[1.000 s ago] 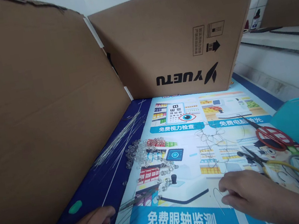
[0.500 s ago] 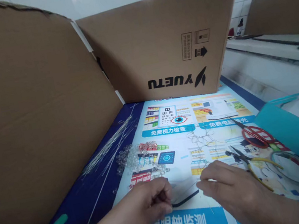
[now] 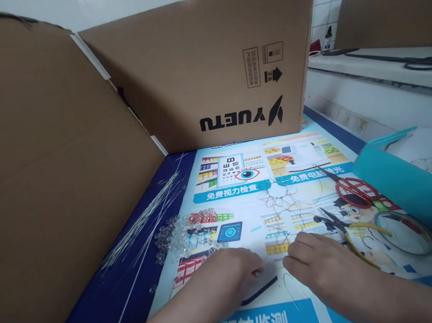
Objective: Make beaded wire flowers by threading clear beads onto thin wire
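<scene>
Though beside wire (image 3: 291,292), right grip (image 3: 327,270) unclear.

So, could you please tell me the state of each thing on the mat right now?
Left hand: fingers curled, tips on the mat.
Right hand: fingers curled, resting on the mat.
Bent wire: U-shaped, flat beside the right thumb.
Clear beads: loose, scattered pile.
Straight wires: loose bundle, lying flat.
Red scissors: shut, lying flat.
Pliers: lying flat, unheld.
Cardboard box: upright, print upside down.
</scene>
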`<state>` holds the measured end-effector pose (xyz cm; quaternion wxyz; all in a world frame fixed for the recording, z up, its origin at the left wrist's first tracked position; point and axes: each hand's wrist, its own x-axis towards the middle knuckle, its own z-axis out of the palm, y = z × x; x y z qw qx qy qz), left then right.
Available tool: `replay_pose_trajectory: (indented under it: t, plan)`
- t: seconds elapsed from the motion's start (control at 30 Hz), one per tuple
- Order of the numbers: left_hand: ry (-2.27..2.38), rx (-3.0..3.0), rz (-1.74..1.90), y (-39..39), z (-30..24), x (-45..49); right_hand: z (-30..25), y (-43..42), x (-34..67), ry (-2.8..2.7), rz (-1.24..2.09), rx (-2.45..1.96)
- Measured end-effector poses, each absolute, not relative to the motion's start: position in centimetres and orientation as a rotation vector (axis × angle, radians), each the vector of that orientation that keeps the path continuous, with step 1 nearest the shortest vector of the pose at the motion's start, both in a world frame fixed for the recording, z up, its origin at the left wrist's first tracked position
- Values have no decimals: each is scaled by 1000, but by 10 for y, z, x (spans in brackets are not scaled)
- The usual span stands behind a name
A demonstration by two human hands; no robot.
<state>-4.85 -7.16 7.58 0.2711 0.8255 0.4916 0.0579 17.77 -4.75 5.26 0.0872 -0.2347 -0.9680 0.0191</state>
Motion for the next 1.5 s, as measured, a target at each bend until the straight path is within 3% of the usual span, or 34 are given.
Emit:
replay_pose_trajectory:
  t: [0.23,1.0,1.3,1.5]
  plan:
    - [1441,2566,-52,-80,69,-35,57,-45,174,-2934,96,-853]
    - [1458,2510,12,-85,60,-28,55,-43,170,-2975,413,-958]
    - [1354,2167,217,-81,68,-34,54,-31,172,-2561,1214,-1033]
    - [1437,2389,28,-86,63,-24,54,-40,168,-2857,661,-1089]
